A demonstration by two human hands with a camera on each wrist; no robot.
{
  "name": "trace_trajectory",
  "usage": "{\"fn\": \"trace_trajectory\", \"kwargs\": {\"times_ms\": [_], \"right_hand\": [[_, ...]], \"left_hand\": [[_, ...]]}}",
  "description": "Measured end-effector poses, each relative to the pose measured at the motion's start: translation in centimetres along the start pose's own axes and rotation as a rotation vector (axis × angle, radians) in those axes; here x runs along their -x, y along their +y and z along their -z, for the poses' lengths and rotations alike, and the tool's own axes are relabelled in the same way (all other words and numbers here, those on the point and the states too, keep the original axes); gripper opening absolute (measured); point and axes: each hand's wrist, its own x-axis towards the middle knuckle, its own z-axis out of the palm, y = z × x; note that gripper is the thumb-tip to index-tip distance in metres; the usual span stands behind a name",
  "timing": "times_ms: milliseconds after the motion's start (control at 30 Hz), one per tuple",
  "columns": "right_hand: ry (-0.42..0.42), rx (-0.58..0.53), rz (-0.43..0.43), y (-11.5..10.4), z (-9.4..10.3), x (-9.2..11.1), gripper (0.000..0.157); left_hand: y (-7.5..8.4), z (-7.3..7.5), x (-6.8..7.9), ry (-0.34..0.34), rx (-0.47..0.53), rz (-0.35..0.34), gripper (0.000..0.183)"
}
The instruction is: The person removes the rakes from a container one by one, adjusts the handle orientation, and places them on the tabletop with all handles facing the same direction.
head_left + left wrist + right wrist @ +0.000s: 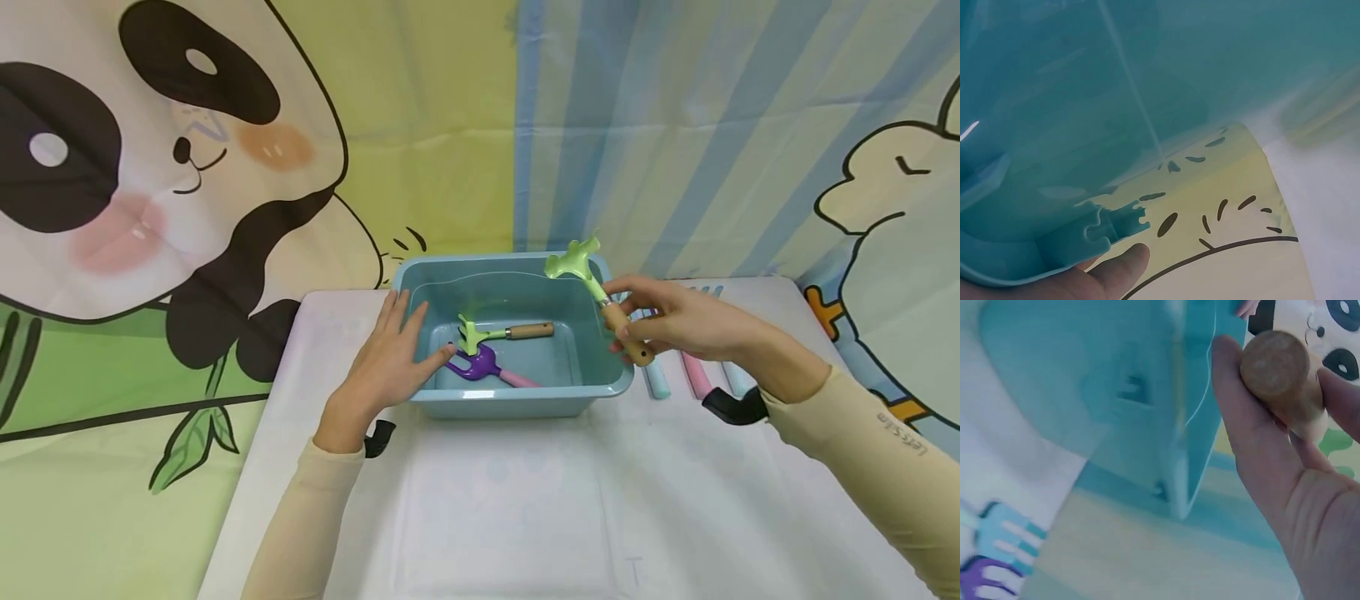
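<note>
R hand (pixel 678 322) grips green rake (pixel 593 287), long axis fwd-L, nr R end of tub (pixel 517 392). L hand (pixel 384 363) spread at L end.

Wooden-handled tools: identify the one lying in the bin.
The green tool inside the blue bin, beside the purple tool; the other wooden-handled tool, also green, is held in the right hand.

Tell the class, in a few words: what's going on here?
A person's right hand holds a green tool by its wooden handle over the right edge of a blue basin. The left hand is at the basin's left side. Inside lie another green tool and a purple tool; more tools lie on the table to the right.
</note>
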Motion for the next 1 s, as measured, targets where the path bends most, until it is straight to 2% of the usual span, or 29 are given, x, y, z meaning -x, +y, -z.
{"fn": "trace_trajectory", "kwargs": {"times_ms": [200, 467, 567, 767, 1000], "right_hand": [[0.116, -0.033, 0.009, 3.5, -0.4, 3.9, 0.053], [0.168, -0.139, 0.022, 9.6, -1.1, 7.8, 0.050], [0.183, -0.188, -0.004, 12.2, -1.5, 8.8, 0.055], [0.227, -0.328, -0.120, 16.8, -3.0, 10.3, 0.058], [0.233, -0.432, -0.182, 20.7, -4.5, 11.2, 0.062]], "left_hand": [[0.1, 0.1, 0.0, -0.006, 0.004, 0.003, 0.095], [0.2, 0.0, 0.1, -0.013, 0.017, 0.011, 0.094], [0.2, 0.0, 0.1, -0.010, 0.021, 0.007, 0.095], [0.2, 0.0, 0.2, -0.013, 0.028, 0.011, 0.099], [0.2, 0.0, 0.2, -0.009, 0.034, 0.012, 0.100]]}}
